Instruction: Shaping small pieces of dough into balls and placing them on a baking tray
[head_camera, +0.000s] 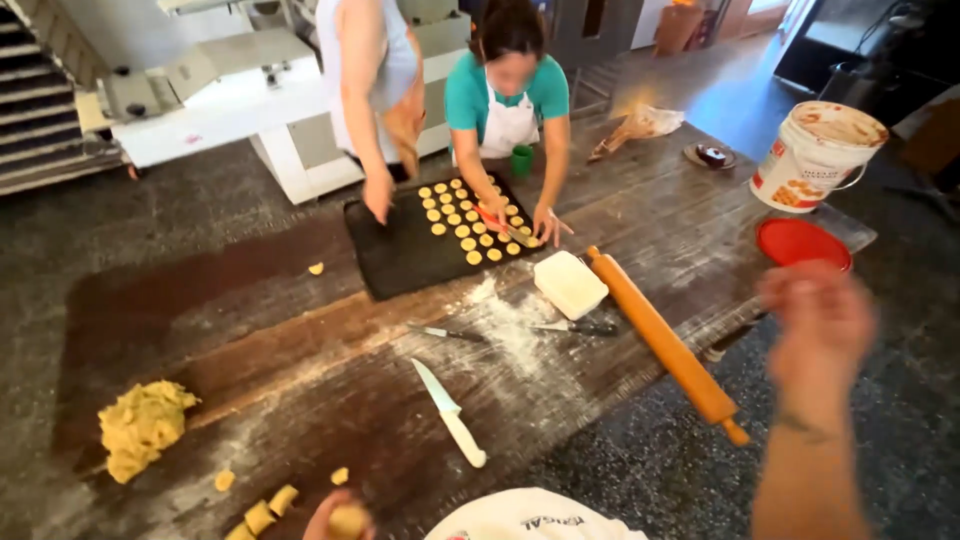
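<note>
- Head view, near edge: the left hand was seen low in the frame, its fingers closed around a small ball of yellow dough; the grip looked loose, as for rolling.
- Just beside that hand, a short row of cut dough pieces lay on the floured wooden table, and a rough dough mass sat well apart to the left.
- Head view, right side: the right hand was raised above the table edge, blurred and holding nothing; whether its fingers were spread or curled could not be told.
- A white-handled knife lay on the table between the hands, and a wooden rolling pin lay diagonally near the right hand.
- Head view, far side: a dark baking tray was partly filled with rows of small dough rounds, and two other people's hands were at work on it.
- A white bucket and a red lid stood at the right end.
- The step in hand was judged to be the shaping of cut pieces into balls.
- The next move was judged to call for the free right hand to be brought down onto the ball, which would then be carried across to the tray.
</note>
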